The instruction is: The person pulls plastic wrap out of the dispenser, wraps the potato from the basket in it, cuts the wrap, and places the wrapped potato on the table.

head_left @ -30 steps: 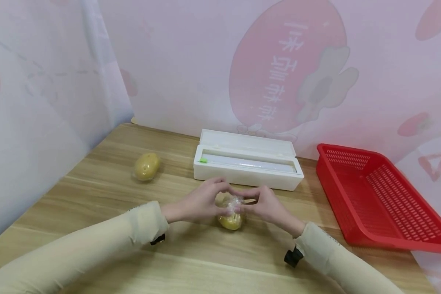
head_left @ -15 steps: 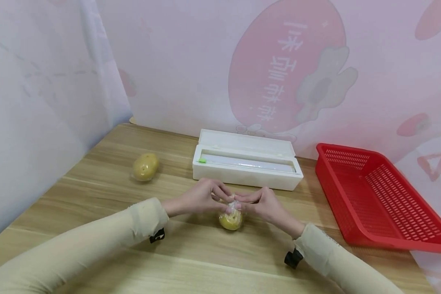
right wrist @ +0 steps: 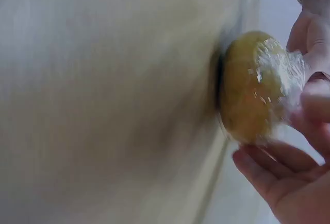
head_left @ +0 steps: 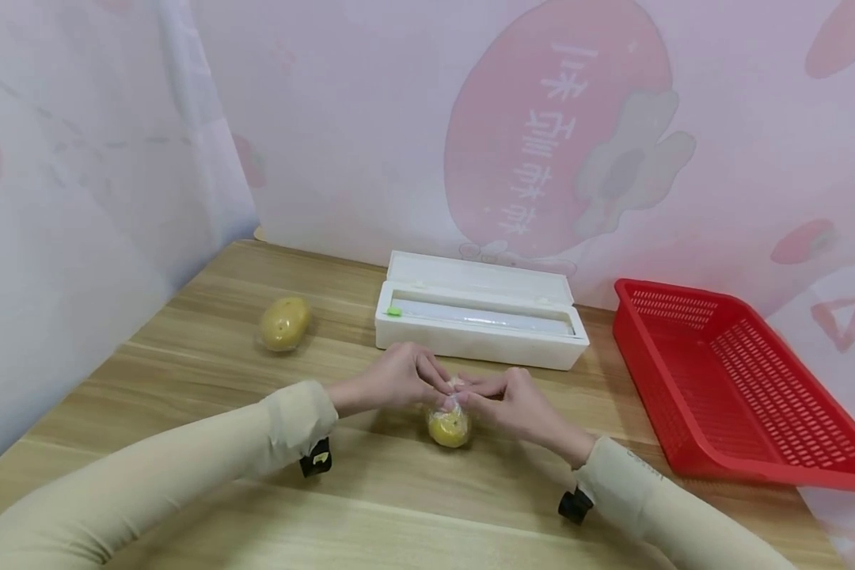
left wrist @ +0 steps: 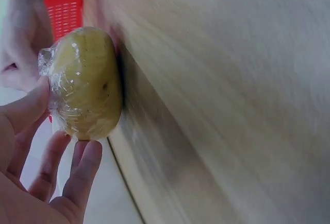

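A yellow potato (head_left: 449, 430) rests on the table between my hands. Clear cling film (left wrist: 61, 92) covers it and bunches up on top. My left hand (head_left: 397, 378) comes from the left and pinches the gathered film between thumb and fingers. From the other side my right hand (head_left: 518, 405) pinches the same bunch, its fingertips close to the left ones. In the left wrist view, some fingers (left wrist: 87, 165) of the left hand touch the potato's end. Both hands partly hide the bunched film in the head view.
A second film-wrapped potato (head_left: 285, 324) lies on the wooden table (head_left: 427, 514) at the back left. Behind my hands stands a white cling film box (head_left: 480, 348), lid raised, with a green slider. At right is a red plastic basket (head_left: 655, 396).
My hands have drawn closer together over the potato, and the film between them is bunched tighter. The left hand and wrist have shifted slightly right.
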`<state>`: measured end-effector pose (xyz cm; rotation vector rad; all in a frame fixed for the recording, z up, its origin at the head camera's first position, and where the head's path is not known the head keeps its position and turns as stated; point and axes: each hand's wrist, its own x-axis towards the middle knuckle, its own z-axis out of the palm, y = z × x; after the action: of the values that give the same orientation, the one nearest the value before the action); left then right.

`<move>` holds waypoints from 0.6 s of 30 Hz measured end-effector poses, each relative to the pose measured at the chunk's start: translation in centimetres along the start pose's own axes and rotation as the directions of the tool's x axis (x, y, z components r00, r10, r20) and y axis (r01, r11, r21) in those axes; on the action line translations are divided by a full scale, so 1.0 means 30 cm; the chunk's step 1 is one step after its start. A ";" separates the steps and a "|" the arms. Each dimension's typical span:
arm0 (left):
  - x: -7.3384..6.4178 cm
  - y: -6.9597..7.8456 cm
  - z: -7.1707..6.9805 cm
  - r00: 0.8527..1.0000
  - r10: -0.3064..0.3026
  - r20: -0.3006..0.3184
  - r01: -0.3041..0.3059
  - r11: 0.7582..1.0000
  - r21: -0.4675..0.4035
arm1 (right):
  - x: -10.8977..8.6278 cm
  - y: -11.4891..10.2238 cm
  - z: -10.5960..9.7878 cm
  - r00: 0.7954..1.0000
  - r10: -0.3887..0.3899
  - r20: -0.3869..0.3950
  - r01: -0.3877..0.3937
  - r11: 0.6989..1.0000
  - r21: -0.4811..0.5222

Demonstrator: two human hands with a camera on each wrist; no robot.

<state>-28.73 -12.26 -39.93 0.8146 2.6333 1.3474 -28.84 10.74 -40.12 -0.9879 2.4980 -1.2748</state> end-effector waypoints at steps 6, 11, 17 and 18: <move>-0.004 -0.010 0.005 0.999 0.043 -0.018 -0.043 0.999 0.010 | 0.025 0.020 0.007 0.985 0.147 -0.092 -0.132 0.980 0.152; -0.009 -0.006 -0.012 0.980 0.195 0.046 -0.200 0.970 0.140 | 0.034 0.014 0.001 0.987 0.130 -0.095 -0.117 0.985 0.128; -0.010 -0.007 -0.025 0.970 0.225 0.096 -0.240 0.953 0.187 | 0.005 0.006 0.015 0.997 0.010 -0.077 -0.013 0.999 -0.038; -0.010 -0.006 -0.024 0.971 0.220 0.092 -0.234 0.954 0.188 | -0.001 0.004 0.019 0.997 -0.026 -0.074 0.020 0.997 -0.079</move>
<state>-28.78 -13.01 -39.69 1.2009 2.7170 1.0860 -28.63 10.42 -40.58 -1.0069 2.6188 -1.2520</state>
